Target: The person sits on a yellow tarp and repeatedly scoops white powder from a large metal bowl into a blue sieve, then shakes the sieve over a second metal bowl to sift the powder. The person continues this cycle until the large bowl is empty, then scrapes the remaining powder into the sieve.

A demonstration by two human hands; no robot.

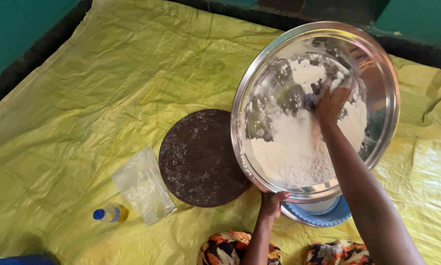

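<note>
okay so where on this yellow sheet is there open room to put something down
The yellow sheet lies bare across the far left, beyond the round dark board and clear plastic bag. Crowded: the near middle, where the left hand tilts the steel tray above a blue bowl.

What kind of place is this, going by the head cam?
Probably a home floor used for food preparation. A yellow plastic sheet covers the ground beside a green wall; the right hand spreads white flour in a steel tray next to a round wooden board.
</note>
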